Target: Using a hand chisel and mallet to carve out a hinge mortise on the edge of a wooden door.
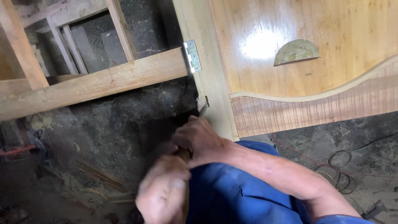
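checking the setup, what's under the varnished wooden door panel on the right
Under the varnished wooden door panel lies dark, dusty ground with a thin tangled cable. Whatever supports the panel from beneath is covered by it.

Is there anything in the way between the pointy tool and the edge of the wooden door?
Nothing visible. The right hand holds the chisel with its tip already at the door edge, below the metal hinge. The left hand is blurred, behind the handle, not in front of the tip.

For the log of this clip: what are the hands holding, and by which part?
The right hand grips a chisel by its handle, blade tip at the door edge. The left hand is blurred; whether it holds anything cannot be told.
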